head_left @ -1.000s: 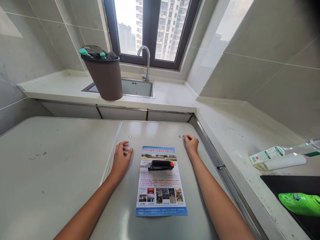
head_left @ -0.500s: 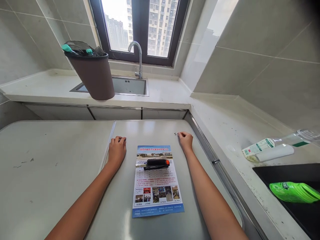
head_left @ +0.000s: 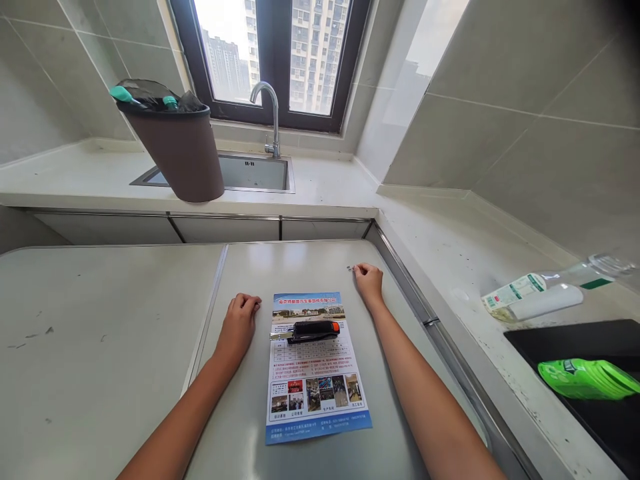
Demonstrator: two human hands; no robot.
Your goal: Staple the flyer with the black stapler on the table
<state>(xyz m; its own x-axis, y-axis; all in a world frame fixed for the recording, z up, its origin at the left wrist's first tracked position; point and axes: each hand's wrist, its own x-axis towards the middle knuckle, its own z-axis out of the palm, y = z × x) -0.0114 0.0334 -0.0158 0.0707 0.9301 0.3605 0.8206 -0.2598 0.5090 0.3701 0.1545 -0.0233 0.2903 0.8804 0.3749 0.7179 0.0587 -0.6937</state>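
1 stapler point(head_left: 314, 331) lies between 2 hands point(head_left: 241, 320), touching neither.

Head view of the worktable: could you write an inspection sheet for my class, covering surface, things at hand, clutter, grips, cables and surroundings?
Surface: pale tabletop, seamed, dark marks at left.
Things at hand: black stapler on printed leaflet; small bits by right grip.
Clutter: lined bin by sink; clear bottle and green container at right.
Grips: left grip, fingers bent; right grip, fingertips close together; contents unclear.
Cables: nothing seen.
Surroundings: faucet, window, tiled walls.
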